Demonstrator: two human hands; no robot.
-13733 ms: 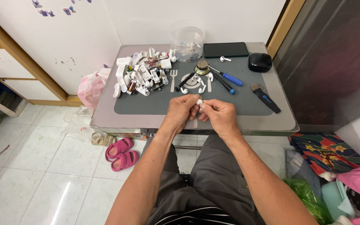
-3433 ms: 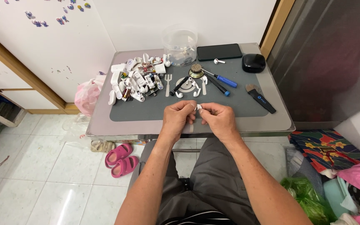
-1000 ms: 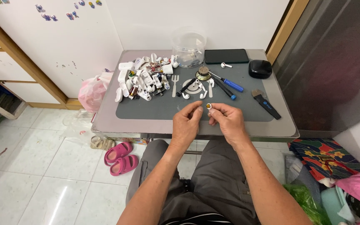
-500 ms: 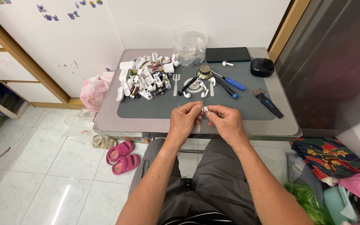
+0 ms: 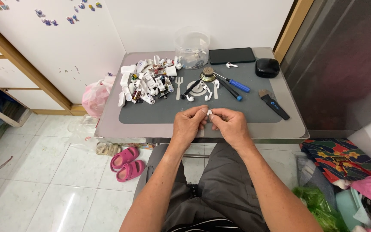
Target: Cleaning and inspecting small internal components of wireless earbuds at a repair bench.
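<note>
both forearms extended forward; left hand (image 5: 188,125) and right hand (image 5: 230,125) meet, fingertips pinched together, apparently touching.

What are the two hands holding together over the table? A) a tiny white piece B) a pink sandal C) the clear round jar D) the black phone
A: the left hand and the right hand meet over the near edge of the grey mat and pinch a tiny white piece between their fingers, while the jar and phone sit at the far side of the table.
</note>
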